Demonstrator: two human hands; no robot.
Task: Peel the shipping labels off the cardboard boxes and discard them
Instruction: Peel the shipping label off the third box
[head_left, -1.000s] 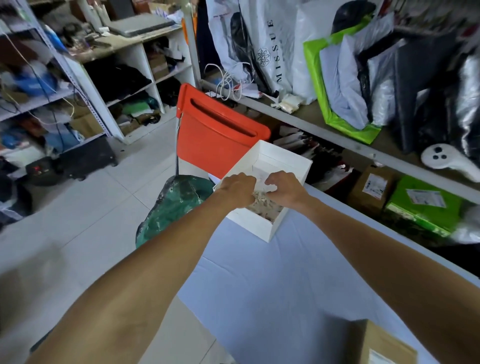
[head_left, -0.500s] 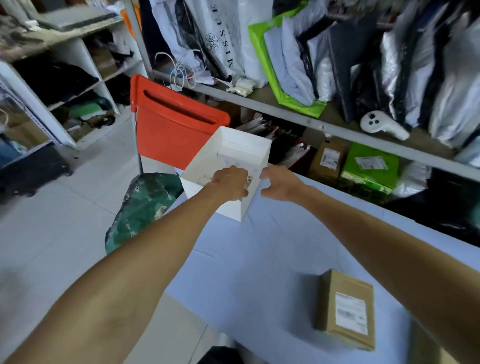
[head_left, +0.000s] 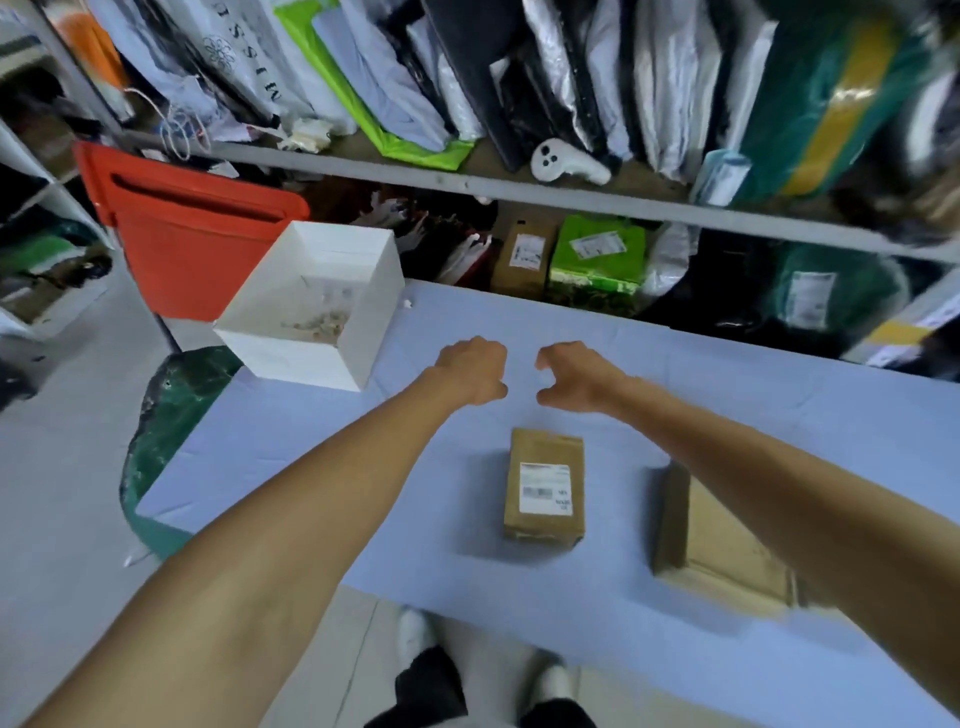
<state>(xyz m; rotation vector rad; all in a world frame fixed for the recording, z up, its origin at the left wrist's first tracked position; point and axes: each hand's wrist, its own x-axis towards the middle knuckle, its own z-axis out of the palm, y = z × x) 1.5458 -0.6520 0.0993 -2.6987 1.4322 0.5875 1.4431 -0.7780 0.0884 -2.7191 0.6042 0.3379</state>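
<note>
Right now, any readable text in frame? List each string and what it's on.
"MISS": letters running up the white bag on the shelf, next to a flower emblem; any further letters cannot be made out.
shipping label on the small cardboard box: barcode and print, too blurred to read.
Labels on the brown box and the green package under the shelf: too small to read.
Nothing else legible.

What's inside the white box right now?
The white box holds a small heap of brownish paper scraps on its floor. Its near walls hide the floor behind them.
</note>
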